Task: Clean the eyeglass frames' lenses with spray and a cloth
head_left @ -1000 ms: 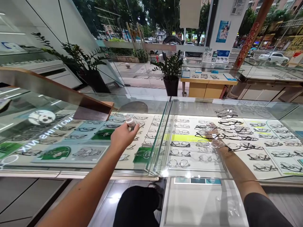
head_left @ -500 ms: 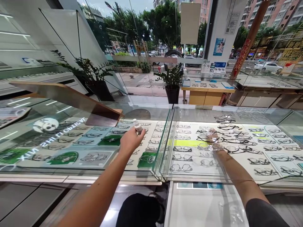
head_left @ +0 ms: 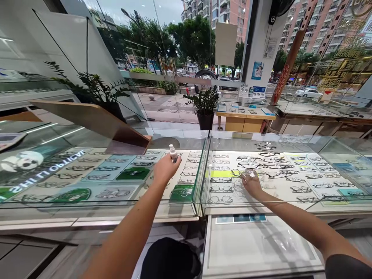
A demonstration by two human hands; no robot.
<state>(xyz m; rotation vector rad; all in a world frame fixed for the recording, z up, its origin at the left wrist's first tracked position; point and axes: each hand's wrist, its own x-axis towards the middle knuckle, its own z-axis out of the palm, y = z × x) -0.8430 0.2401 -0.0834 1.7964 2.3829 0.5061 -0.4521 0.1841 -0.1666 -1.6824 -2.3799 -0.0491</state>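
Observation:
My left hand [head_left: 166, 169] is closed around a small white spray bottle [head_left: 173, 152], held upright above the left glass display case. Its nozzle points up past my fingers. My right hand [head_left: 250, 183] is at the right display case, with its fingers bent and pinched on a thin-framed pair of eyeglasses [head_left: 236, 173]. One round lens sticks out left of the fingers; the rest is partly hidden by the hand and glare. Close to this hand are dark eyeglass frames [head_left: 280, 173] to the right and a row of glasses [head_left: 221, 188] to the left.
A brown board [head_left: 95, 120] leans over the left case [head_left: 116, 205]. Glass walls of the two cases meet at a seam [head_left: 202, 174]. Below the right case is a white-topped surface [head_left: 255, 248], and a black rounded object [head_left: 171, 257] stands beside it. A potted plant [head_left: 205, 112] stands beyond.
My right hand has moved left with the eyeglasses. The left hand keeps the bottle, now more upright. The view has tilted up and shifted right.

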